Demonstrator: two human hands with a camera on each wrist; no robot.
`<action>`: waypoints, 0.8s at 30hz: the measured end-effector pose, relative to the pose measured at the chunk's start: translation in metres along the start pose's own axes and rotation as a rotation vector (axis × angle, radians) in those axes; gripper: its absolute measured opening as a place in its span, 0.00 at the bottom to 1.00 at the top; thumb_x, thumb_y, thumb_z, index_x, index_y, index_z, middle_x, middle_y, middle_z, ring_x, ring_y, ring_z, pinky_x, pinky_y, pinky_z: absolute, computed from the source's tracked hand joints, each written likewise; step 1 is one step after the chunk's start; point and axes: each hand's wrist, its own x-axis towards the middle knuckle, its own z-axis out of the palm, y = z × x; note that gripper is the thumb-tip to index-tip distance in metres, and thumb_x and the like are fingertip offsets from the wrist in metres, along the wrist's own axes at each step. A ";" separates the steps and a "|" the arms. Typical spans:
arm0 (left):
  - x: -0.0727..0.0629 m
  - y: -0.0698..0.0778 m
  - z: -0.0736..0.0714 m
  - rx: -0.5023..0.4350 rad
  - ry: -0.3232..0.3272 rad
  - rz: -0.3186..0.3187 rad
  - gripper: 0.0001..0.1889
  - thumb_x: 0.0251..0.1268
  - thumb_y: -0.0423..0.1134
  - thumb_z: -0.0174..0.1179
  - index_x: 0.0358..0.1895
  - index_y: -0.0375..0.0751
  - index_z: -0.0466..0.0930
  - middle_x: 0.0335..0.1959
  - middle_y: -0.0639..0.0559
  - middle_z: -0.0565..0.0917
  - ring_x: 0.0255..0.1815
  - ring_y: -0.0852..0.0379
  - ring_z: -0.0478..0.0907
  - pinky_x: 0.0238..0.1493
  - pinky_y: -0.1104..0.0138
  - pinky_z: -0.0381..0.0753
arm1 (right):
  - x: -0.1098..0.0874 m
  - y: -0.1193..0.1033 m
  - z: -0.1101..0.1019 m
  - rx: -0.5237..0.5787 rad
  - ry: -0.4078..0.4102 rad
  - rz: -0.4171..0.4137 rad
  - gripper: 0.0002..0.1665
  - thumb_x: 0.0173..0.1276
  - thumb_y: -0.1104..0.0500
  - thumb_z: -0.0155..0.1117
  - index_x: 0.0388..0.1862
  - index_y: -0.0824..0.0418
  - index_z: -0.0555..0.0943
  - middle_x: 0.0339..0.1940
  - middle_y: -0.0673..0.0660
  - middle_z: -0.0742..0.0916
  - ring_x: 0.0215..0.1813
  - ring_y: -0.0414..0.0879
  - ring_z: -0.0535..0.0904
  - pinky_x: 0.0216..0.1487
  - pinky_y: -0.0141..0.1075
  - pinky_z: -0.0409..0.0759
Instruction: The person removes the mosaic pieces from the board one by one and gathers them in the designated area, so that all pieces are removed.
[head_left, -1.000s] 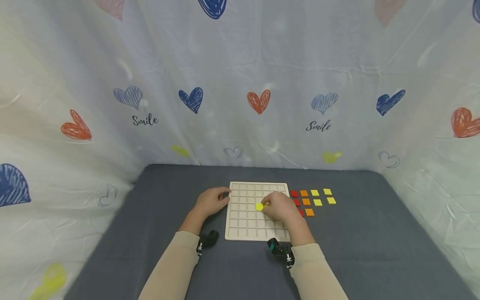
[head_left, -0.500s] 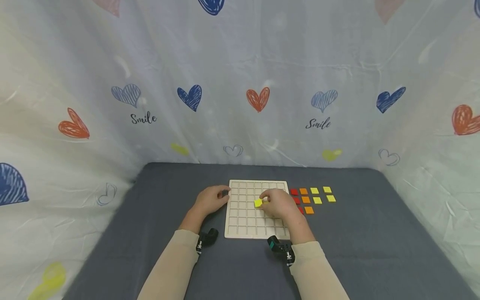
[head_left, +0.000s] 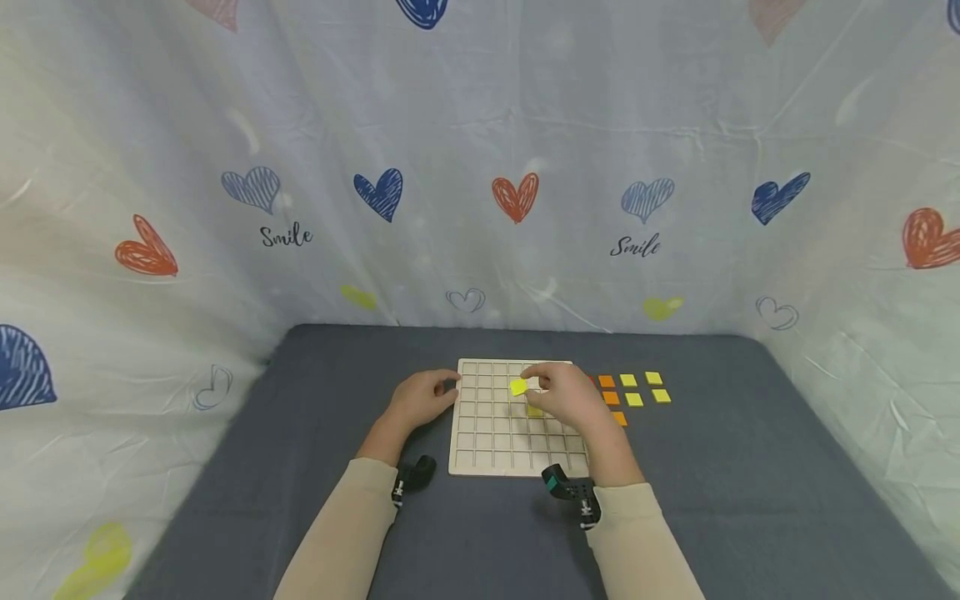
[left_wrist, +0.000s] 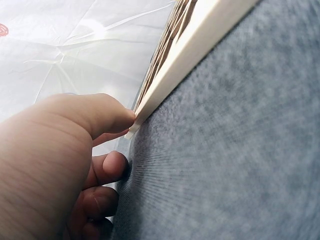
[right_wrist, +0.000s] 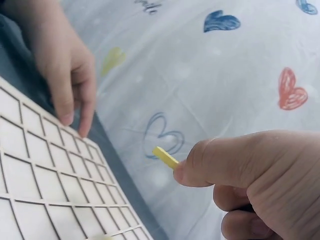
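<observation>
In the head view, a pale wooden grid board (head_left: 486,446) lies on the dark cloth. My right hand (head_left: 570,392) is over its right part and pinches a small yellow square tile (head_left: 518,387) by its edge, raised above the board. The right wrist view shows that yellow tile (right_wrist: 165,157) edge-on at the thumb tip. Another yellow tile (head_left: 535,411) sits on the grid, partly covered by the right hand. My left hand (head_left: 422,398) is at the board's left edge, thumb and forefinger apart. In the left wrist view its thumb (left_wrist: 107,114) touches the board's side (left_wrist: 185,62).
Right of the board lie loose orange tiles (head_left: 611,398) and several yellow tiles (head_left: 634,400). Red tiles there are mostly hidden behind the right hand. A white curtain (head_left: 450,108) printed with hearts hangs behind the dark tabletop (head_left: 750,467).
The right hand has lifted its yellow tile and moved slightly away from me, uncovering the other yellow tile on the grid. The left hand stays at the board's edge.
</observation>
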 end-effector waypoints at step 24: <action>0.001 -0.001 0.000 0.017 -0.002 0.000 0.18 0.74 0.46 0.62 0.63 0.51 0.84 0.19 0.57 0.74 0.18 0.58 0.66 0.24 0.63 0.63 | -0.030 0.014 -0.063 0.117 0.137 0.073 0.23 0.74 0.57 0.66 0.66 0.55 0.81 0.27 0.51 0.64 0.47 0.56 0.80 0.37 0.46 0.71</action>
